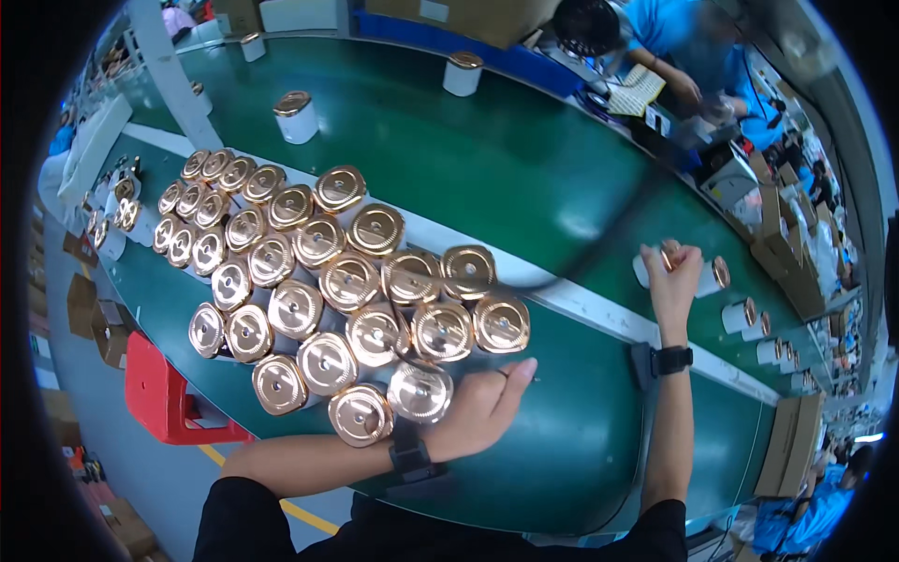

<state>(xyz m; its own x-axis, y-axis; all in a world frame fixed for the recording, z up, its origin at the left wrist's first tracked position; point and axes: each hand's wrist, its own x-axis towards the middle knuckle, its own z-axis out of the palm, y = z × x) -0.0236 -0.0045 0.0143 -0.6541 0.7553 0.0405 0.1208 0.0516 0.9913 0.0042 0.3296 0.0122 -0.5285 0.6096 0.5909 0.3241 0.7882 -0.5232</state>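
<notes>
Okay, nearest me, on the close side of the white rail (pixel 609 318), I see the left hand (pixel 473 417) loosely curled just beside the copper-topped canisters (pixel 350 282) crowding the green desk (pixel 567 421); I can't tell whether it holds anything. Just across the rail, the right hand (pixel 676 283) is closed around a white canister (pixel 642 273). Farther past the rail stand spaced-out canisters (pixel 463 81), then a co-worker in blue (pixel 670 28).

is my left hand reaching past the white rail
No, the right hand is past the white rail; the left hand is on the near side.
</notes>
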